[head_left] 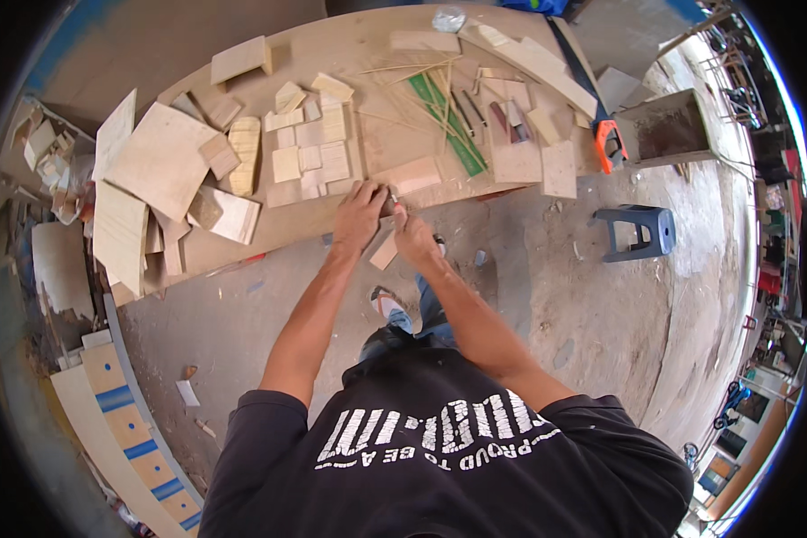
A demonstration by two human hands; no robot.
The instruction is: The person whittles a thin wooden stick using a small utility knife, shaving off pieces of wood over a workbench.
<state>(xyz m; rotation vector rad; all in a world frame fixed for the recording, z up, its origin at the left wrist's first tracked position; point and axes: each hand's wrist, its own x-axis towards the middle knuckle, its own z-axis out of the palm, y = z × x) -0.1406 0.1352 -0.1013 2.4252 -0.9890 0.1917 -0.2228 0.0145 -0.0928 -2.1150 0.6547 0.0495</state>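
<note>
The left grip (359,215) and right grip (415,238) meet at the front edge of a wood-strewn tabletop (332,54), fingers curled in close around a small brown piece (388,205). How firmly either grip closes on it cannot be told, since the fingers cover most of its surface. The piece sits between the two sets of fingertips, right at the tabletop's rim. A pale wood piece (384,254) shows below, between the wrists; whether it is held or lies on the floor is unclear.

The brown piece looks light and stiff, likely dry and not slippery, sturdy enough for a firm pinch. Its opposite sides seem the best hold, with fingertips clear of any corner.

The tabletop's front edge runs just beside the knuckles, so the rim could catch a low move. A flat board (412,176) lies near the right grip along that edge, and a set of pale blocks (309,148) crowds the far side of the left. Beyond the board, thin sticks and a green strip (453,134) spread across; a saw's orange handle (609,146) sits at the right end, well apart. The freest room lies toward the body, over the floor (511,296).
</note>
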